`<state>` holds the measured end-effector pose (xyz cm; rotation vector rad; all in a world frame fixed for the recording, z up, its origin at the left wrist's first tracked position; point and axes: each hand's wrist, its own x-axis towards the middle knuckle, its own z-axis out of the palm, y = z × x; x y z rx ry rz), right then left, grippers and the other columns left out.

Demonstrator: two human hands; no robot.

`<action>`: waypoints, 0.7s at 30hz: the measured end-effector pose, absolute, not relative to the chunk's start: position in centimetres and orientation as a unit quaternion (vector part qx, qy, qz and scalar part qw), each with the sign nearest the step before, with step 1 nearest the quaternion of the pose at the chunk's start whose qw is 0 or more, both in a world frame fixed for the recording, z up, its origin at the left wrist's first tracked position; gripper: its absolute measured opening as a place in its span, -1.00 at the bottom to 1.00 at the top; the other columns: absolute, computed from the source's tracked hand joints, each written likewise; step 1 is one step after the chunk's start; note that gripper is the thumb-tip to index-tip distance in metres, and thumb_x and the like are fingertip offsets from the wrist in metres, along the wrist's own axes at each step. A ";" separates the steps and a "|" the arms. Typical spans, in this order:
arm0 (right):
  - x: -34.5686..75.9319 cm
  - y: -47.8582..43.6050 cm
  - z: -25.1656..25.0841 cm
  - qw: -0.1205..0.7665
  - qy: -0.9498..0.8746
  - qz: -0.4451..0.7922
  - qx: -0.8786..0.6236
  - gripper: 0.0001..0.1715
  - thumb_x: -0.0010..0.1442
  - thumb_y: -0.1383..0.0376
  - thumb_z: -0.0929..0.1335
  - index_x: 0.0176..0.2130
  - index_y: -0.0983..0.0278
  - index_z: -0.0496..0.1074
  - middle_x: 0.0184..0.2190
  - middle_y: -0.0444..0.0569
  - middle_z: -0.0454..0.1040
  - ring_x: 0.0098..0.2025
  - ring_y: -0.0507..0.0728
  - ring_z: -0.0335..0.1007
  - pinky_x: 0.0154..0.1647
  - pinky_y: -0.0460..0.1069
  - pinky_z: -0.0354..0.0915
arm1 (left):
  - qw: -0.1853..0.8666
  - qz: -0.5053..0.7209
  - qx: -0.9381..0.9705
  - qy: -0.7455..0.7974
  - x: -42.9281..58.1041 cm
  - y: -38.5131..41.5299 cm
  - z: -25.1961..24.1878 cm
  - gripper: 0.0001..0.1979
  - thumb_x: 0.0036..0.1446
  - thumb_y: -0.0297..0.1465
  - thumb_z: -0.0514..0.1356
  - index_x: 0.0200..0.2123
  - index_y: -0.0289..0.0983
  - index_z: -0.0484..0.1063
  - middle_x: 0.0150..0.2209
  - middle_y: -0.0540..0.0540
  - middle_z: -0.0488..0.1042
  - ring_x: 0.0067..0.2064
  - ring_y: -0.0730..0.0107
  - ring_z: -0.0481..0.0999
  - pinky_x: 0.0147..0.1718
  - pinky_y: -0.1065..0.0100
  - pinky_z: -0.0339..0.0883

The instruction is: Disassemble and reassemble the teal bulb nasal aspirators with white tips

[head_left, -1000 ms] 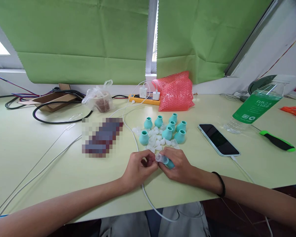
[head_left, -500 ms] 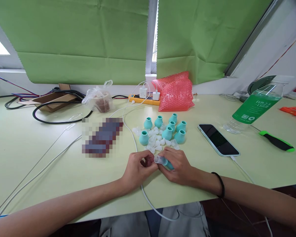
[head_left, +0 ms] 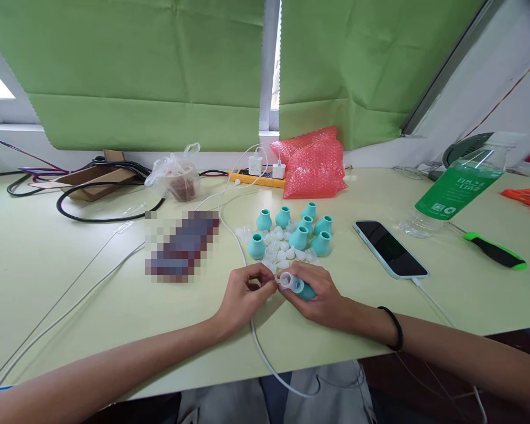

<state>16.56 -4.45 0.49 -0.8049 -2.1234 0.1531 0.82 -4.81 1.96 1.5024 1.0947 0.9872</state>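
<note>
My right hand (head_left: 320,294) is wrapped round a teal squeeze bulb (head_left: 308,292) with a clear plastic tube (head_left: 288,280) fitted on its end, its open mouth facing left. Beside that mouth, my left hand (head_left: 246,294) is closed in a pinch, thumb against fingertips. Whatever those fingertips hold, if anything, is too small to make out. Just beyond both hands stand several teal bulbs (head_left: 299,238), their round openings upward. Among them lie small white cone-shaped pieces (head_left: 281,256) and clear plastic pieces (head_left: 271,253).
A phone (head_left: 391,248) on a white cable lies at the right, near a tilted bottle (head_left: 459,188) and a screwdriver (head_left: 494,250). Behind are red bubble wrap (head_left: 315,168) and a power strip (head_left: 260,178). A white cable (head_left: 258,341) runs under my left hand.
My left fingertips have drawn slightly left, away from the tube's mouth. The bulb and tube in my right hand have turned so the opening shows more.
</note>
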 end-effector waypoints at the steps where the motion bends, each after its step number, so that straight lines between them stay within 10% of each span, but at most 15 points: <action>1: 16.6 -4.4 0.4 0.420 -0.845 0.061 -0.324 -0.92 0.02 0.36 0.28 -0.37 0.29 0.27 -0.51 -0.05 0.37 -0.44 0.06 0.28 -0.43 -0.06 0.22 | 0.501 0.407 0.617 0.451 0.8 -4.8 2.0 -0.94 -0.16 -0.46 0.10 -0.58 -0.36 0.32 -0.62 0.05 0.24 -0.58 0.58 0.19 -0.60 0.52 0.12; 13: 16.5 -4.0 0.5 0.436 -0.844 0.064 -0.307 -0.94 0.01 0.39 0.30 -0.42 0.29 0.26 -0.56 -0.09 0.33 -0.50 0.02 0.23 -0.50 -0.08 0.19 | 0.519 0.417 0.610 0.430 0.8 -4.8 1.9 -0.89 -0.11 -0.43 0.10 -0.49 -0.37 0.34 -0.60 0.03 0.27 -0.57 0.56 0.22 -0.59 0.49 0.17; 21: 18.4 -2.2 2.2 0.527 -0.804 -0.166 -0.218 -0.68 -0.10 0.51 0.32 -0.29 0.26 0.30 -0.59 -0.12 0.37 -0.54 0.03 0.19 -0.53 -0.07 0.22 | 0.534 0.428 0.602 0.412 0.8 -4.8 1.9 -0.88 -0.05 -0.44 0.05 -0.41 -0.35 0.32 -0.53 0.00 0.28 -0.52 0.53 0.25 -0.58 0.49 0.19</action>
